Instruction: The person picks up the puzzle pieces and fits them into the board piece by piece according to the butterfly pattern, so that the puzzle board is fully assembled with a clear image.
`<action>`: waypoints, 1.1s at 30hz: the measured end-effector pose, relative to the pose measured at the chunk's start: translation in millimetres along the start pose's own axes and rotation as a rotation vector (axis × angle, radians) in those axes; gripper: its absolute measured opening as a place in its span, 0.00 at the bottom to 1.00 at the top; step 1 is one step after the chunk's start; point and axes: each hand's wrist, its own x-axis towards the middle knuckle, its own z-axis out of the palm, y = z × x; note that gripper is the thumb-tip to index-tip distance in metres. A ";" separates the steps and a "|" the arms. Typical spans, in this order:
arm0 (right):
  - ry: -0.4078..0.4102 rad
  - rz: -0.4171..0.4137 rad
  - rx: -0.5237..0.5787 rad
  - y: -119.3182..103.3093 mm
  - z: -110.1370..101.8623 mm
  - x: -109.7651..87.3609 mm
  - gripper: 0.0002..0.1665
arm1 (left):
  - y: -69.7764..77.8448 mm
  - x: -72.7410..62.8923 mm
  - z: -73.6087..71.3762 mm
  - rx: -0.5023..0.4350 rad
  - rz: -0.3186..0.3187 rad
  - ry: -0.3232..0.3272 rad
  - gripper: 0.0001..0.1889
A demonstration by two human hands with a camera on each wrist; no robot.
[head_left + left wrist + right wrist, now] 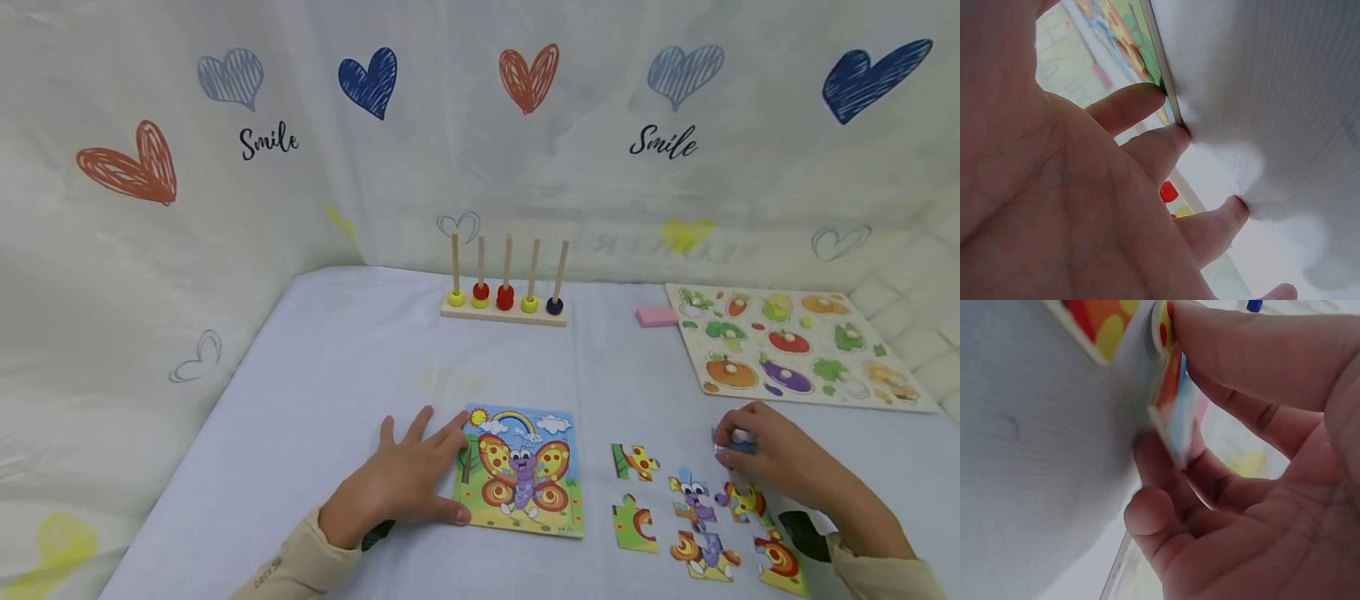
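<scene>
Left hand (408, 477), fingers apart, touching butterfly board's (522, 475) left edge; right hand's (783, 454) grip pinching piece (739, 447), gap leftward.

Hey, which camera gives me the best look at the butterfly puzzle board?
The head view: it shows the butterfly puzzle board face up, only slightly covered by the left hand. The left wrist view catches just an edge and a slanted strip of picture; the right wrist view doesn't show it.

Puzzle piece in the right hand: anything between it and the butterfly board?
The green-and-yellow piece lies flat on the table between the held piece and the butterfly board; the butterfly-head piece lies just on the near side of that path. Nothing upright is visible between.
</scene>
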 end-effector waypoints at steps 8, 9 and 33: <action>0.054 0.061 0.043 -4.5 -7.7 -6.2 0.12 | 2.5 1.4 1.2 -0.002 0.020 0.005 0.38; 0.060 0.061 0.051 -6.0 -8.9 -6.0 0.13 | 2.4 1.8 1.4 -0.003 0.022 0.007 0.39; -0.080 -0.175 0.414 -101.8 10.1 41.8 0.05 | 1.1 0.1 0.5 -0.012 -0.008 0.004 0.39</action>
